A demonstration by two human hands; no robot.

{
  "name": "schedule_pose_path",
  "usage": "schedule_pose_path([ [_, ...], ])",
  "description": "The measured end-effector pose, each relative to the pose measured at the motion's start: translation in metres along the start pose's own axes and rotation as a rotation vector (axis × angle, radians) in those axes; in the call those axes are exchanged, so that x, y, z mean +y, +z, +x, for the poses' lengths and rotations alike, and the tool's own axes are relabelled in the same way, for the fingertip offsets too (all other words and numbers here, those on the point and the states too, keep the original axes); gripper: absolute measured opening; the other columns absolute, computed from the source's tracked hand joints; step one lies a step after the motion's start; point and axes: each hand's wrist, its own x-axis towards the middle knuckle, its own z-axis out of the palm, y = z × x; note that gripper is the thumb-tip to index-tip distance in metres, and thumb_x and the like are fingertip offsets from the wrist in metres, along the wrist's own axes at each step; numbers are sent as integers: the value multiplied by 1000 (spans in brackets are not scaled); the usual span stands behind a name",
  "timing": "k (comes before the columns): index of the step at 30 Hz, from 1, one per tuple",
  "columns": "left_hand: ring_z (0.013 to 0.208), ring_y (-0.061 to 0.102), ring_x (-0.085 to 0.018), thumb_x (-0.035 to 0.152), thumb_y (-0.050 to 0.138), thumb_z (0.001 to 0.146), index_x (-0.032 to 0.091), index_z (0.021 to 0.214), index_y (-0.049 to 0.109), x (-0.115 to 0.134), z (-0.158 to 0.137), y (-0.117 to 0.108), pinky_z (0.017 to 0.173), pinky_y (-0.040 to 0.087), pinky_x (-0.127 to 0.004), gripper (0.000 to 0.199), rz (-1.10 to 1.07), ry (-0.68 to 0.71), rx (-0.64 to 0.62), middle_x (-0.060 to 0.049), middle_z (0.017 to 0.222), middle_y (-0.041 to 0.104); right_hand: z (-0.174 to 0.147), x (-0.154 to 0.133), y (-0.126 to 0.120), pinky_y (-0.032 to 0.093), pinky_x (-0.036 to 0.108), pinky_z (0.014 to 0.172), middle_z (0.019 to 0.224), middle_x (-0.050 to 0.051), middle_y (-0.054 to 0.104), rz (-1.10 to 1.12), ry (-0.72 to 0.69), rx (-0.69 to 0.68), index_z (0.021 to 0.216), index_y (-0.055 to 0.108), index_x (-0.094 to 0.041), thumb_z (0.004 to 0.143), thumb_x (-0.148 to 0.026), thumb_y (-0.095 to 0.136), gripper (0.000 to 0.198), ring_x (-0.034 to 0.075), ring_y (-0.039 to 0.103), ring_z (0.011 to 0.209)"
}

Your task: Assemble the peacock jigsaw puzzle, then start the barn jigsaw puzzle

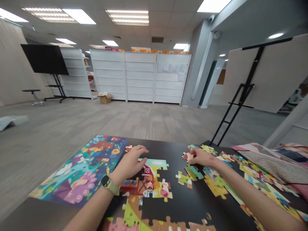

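Note:
My left hand is open over the upper left of a partly joined jigsaw puzzle, thumb and fingers apart. The joined part shows a red barn, a farmer and a cow; more joined pieces lie along the near edge. A small reddish puzzle piece lies just beyond the left fingers. To the right, my right hand pinches a pinkish-brown puzzle piece between thumb and fingers. Close by on the table are a green puzzle piece and a green-and-blue one.
A colourful picture sheet covers the table's left side. Many loose pieces spread under and beyond my right forearm. Patterned cloth lies at the far right. Past the black table stand an easel board and white shelves.

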Motion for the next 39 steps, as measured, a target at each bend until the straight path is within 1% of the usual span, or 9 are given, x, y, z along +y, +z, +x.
schedule_pose_path([
  [4,121,58,-25,19,58,93,21,118,65,11,-1,5,106,46,-39,26,-36,37,-31,-8,126,63,-26,-25,4,47,31,68,80,1,66,91,-87,58,110,53,-20,80,-37,56,35,20,64,72],
  [6,116,61,-23,22,61,93,22,117,65,16,-3,10,103,48,-36,24,-68,73,-71,-6,122,66,-52,-47,7,49,32,73,87,3,66,205,-178,1,117,49,-21,90,-39,44,33,19,64,77],
  [10,104,67,-21,25,65,92,21,115,67,23,-5,19,94,52,-31,23,-115,130,-173,-3,111,71,-108,-96,12,49,29,74,91,2,66,490,-298,-475,123,47,-23,92,-34,55,34,17,63,80],
  [13,104,67,-24,23,66,90,20,114,67,23,-6,23,93,52,-34,24,-109,139,-209,-6,111,71,-128,-115,19,44,24,67,88,-1,63,461,-253,-604,106,56,-22,83,-27,68,26,13,57,74],
  [16,106,66,-25,23,64,91,20,115,68,22,-7,25,94,52,-35,24,-94,148,-229,-8,112,71,-125,-115,31,42,23,64,81,-2,62,444,-252,-586,91,62,-19,84,-29,70,15,12,55,70],
  [21,109,64,-25,22,62,92,21,116,67,22,-8,24,97,51,-36,25,-83,156,-264,-8,114,69,-119,-108,54,47,28,80,97,2,69,354,-468,-397,83,67,-21,93,-27,63,12,16,64,88],
  [29,107,62,-24,20,59,94,21,118,66,27,-6,23,94,51,-36,24,-4,160,-323,-7,111,67,-126,-101,53,49,30,84,105,5,66,243,-559,-315,101,62,-23,101,-16,39,24,17,63,96],
  [34,109,60,-24,19,57,95,21,118,65,27,-6,22,96,50,-38,24,-19,156,-348,-7,114,66,-133,-98,35,48,31,83,102,2,65,111,-444,-381,105,60,-25,90,-14,54,20,18,62,91],
  [39,110,59,-24,19,57,95,22,118,64,26,-6,22,97,49,-39,25,-34,151,-358,-7,116,65,-141,-109,36,48,27,83,105,0,64,127,-447,-478,100,62,-25,73,-11,67,31,18,62,96],
])
